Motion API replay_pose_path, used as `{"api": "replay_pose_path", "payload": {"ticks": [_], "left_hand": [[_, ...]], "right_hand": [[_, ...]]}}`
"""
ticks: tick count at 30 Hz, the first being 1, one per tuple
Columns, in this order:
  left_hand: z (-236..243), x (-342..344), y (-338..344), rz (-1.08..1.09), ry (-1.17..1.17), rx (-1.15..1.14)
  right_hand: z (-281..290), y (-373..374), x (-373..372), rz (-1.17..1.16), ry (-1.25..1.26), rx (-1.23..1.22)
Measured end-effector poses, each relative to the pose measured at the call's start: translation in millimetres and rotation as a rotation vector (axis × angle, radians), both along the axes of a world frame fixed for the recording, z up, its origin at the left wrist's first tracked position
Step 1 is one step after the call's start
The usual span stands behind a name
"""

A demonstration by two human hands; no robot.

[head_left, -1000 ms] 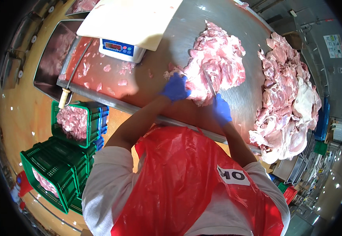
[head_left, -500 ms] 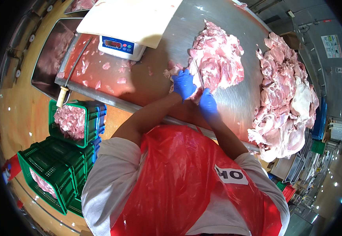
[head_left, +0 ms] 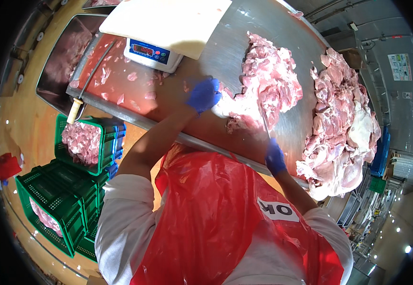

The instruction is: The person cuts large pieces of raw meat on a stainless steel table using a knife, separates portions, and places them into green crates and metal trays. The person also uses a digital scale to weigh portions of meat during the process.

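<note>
My left hand, in a blue glove, is closed on the left end of a pale flap of raw meat. That flap stretches to a large piece of raw meat lying on the steel table. In my right hand, also blue-gloved, is a knife; the fingers are wrapped round its handle, which they mostly hide. The thin blade points away from me and lies against the near part of the meat.
A big heap of raw meat covers the table's right end. At the far left stand a scale under a white board, and a long hooked tool. Beyond the left edge are a steel tub and green crates holding meat.
My left hand has moved left and slightly up, drawing out the meat flap. The right hand has moved right and toward me with the knife, so the hands are farther apart.
</note>
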State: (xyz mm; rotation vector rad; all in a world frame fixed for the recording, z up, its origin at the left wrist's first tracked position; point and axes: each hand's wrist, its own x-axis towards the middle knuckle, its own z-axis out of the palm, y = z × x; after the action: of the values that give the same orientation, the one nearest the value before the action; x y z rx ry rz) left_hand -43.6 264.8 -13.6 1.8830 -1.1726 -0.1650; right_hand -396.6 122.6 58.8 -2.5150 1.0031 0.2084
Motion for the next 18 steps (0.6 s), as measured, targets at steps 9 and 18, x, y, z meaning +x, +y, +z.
{"api": "replay_pose_path", "payload": {"ticks": [9, 18], "left_hand": [[-29, -38, -134, 0.113, 0.483, -0.034], [-36, -37, -163, 0.242, 0.539, 0.077]], "right_hand": [[-19, -3, 107, -0.316, 0.073, 0.059], [-32, -21, 124, -0.206, 0.085, -0.001]]}}
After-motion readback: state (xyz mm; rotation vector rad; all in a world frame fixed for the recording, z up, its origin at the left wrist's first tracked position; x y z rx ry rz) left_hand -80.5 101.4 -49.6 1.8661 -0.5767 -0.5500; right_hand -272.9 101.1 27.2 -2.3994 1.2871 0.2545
